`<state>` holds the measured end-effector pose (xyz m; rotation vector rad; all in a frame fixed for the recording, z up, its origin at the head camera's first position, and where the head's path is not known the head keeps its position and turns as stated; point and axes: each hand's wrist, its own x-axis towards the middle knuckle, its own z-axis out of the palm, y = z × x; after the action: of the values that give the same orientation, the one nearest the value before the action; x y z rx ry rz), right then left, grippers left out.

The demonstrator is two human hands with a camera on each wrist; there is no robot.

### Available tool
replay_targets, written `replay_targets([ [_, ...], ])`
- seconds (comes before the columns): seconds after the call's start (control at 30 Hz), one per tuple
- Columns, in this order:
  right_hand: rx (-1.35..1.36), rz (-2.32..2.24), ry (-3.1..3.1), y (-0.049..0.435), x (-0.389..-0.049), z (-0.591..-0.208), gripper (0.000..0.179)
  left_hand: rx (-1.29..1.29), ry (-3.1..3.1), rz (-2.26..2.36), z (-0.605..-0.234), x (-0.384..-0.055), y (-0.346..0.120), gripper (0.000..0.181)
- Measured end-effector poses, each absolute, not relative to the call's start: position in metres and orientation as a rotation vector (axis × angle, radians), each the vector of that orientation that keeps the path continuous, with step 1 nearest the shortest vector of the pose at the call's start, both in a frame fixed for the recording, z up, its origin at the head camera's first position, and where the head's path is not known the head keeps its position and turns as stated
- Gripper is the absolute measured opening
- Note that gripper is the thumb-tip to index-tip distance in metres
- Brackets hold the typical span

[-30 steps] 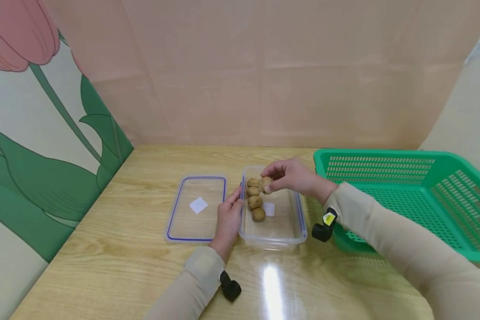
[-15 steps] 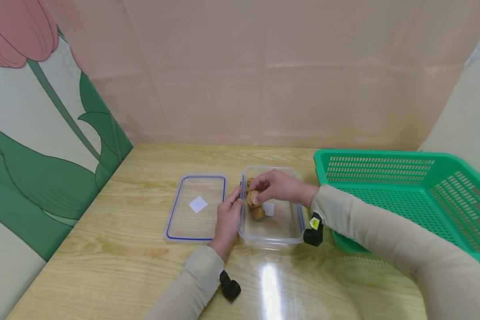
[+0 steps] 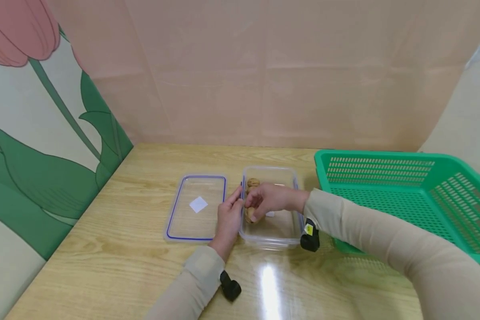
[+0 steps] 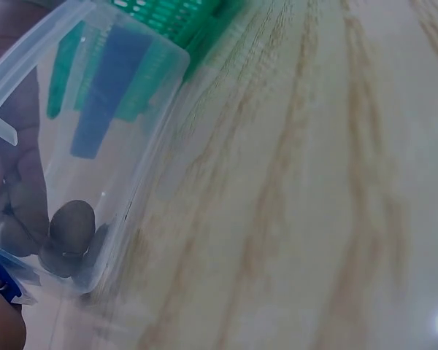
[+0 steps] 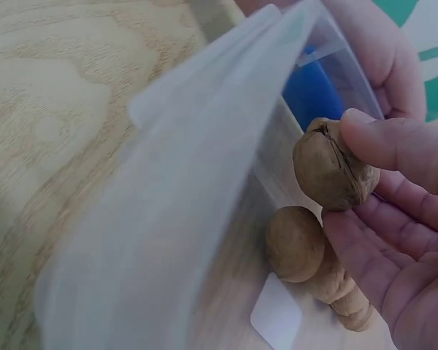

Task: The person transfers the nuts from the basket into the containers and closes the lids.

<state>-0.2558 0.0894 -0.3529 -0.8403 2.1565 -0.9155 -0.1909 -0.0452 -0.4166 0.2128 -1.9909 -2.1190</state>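
My right hand [image 3: 271, 198] pinches a walnut [image 5: 328, 166] between thumb and fingers, inside a clear plastic food container [image 3: 270, 242]. The held walnut is above the near end of a row of walnuts along the container's left wall. One of them, a rounded walnut [image 5: 296, 244], lies just below it in the right wrist view. At the row's far end another walnut [image 3: 253, 182] shows, while my right hand hides the middle ones from the head view. My left hand [image 3: 229, 218] rests with extended fingers against the container's left side.
Left of the container lies its clear lid [image 3: 184, 222], edged in blue, with a white paper square [image 3: 198, 204] on it. A large green plastic basket [image 3: 376, 153] stands to the right, under my right forearm. Behind the wooden table [image 3: 116, 266] rises a pinkish backdrop [image 3: 260, 75].
My right hand has carried the walnut from over the row's far end toward its near end and lower into the container. My left hand has stayed in place.
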Motion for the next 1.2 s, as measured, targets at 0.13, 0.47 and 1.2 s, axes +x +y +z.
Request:
replay_targets([
  [0.13,-0.868,-0.911,2.173,0.087,-0.255,-0.354,0.031,0.216,-1.976,-2.130,-0.416,-0.192,-0.045,0.039],
  [0.47,-0.872,-0.914,2.245,0.086,-0.256,-0.357,0.032,0.240,-1.970,-2.154,-0.416,-0.193,-0.045,0.040],
  [1.2,-0.695,-1.223,2.183,0.125,-0.272,-0.322,0.040,0.203,-1.985,-2.139,-0.417,-0.191,-0.044,0.038],
])
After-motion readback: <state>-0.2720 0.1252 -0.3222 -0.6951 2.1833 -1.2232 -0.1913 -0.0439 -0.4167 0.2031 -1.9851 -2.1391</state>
